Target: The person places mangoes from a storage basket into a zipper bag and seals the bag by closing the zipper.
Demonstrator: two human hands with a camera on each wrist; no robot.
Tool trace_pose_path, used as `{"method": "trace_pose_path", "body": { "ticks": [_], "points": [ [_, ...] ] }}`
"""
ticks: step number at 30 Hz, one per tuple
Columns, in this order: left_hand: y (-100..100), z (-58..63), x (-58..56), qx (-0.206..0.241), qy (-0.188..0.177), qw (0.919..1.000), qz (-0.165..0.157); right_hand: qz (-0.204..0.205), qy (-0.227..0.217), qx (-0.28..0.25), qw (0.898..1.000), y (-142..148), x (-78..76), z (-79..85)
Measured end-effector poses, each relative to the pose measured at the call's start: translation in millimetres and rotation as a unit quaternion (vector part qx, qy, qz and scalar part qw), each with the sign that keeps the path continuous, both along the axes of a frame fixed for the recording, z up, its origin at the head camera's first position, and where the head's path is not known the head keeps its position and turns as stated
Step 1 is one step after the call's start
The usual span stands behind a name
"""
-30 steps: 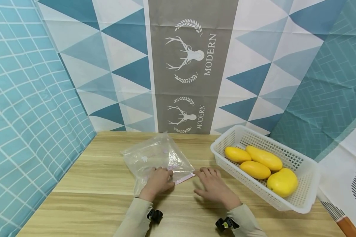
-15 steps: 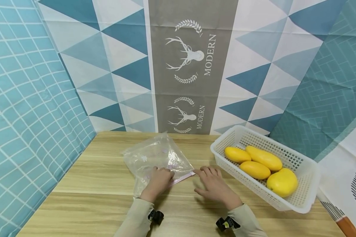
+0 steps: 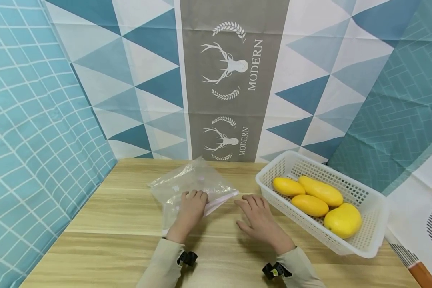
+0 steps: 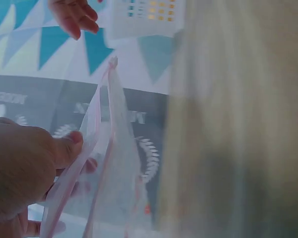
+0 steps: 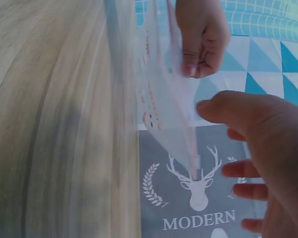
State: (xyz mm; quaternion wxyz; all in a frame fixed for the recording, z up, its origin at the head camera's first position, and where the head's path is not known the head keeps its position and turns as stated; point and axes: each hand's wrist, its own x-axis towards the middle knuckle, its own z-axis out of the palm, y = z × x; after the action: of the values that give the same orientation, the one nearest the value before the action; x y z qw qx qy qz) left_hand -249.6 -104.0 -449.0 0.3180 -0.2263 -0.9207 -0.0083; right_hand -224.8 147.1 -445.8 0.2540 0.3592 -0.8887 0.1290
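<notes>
My left hand (image 3: 191, 208) pinches the near edge of a clear plastic zip bag (image 3: 199, 174) between thumb and fingers, lifting that edge off the table. In the left wrist view the two pink-edged lips of the bag (image 4: 107, 163) stand apart, joined at the far corner. The bag's body lies flat behind the hand, with small printed marks on it. To the right of the bag's corner my right hand (image 3: 259, 218) hovers close over the table, thumb and fingers spread. Nothing lies between its fingers in the right wrist view, where the hand (image 5: 283, 144) is beside the bag.
A white perforated plastic basket (image 3: 376, 216) stands on the right of the wooden table (image 3: 129, 256), holding several yellow mangoes (image 3: 320, 192). Patterned cloths (image 3: 151, 80) hang at the back and on both sides.
My right hand has let go of the bag's right corner and sits slightly apart from it. My left hand has raised the bag's near edge, and the pink strip tilts up.
</notes>
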Motion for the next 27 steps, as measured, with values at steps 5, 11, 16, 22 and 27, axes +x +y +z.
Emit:
{"method": "trace_pose_path", "body": {
  "ticks": [5,11,16,22,27],
  "points": [
    [0,17.7,7.5,0.012,0.04,0.9991,-0.002,0.024,0.075,-0.02,0.997,-2,-0.5,4.9],
    [3,33.0,18.0,0.034,0.063,0.9973,-0.013,0.058,0.132,-0.04,0.989,-6,2.3,12.3],
    [9,43.8,27.5,0.04,0.072,0.9964,-0.02,0.08,0.158,-0.034,0.984,-10,5.5,17.5],
    [19,50.4,37.5,0.046,0.087,0.9949,-0.023,0.096,0.194,-0.031,0.976,-17,10.3,19.2],
    [27,50.5,42.6,0.063,0.084,0.9941,-0.026,0.108,0.199,-0.028,0.974,-22,13.3,16.7]
  ]
}}
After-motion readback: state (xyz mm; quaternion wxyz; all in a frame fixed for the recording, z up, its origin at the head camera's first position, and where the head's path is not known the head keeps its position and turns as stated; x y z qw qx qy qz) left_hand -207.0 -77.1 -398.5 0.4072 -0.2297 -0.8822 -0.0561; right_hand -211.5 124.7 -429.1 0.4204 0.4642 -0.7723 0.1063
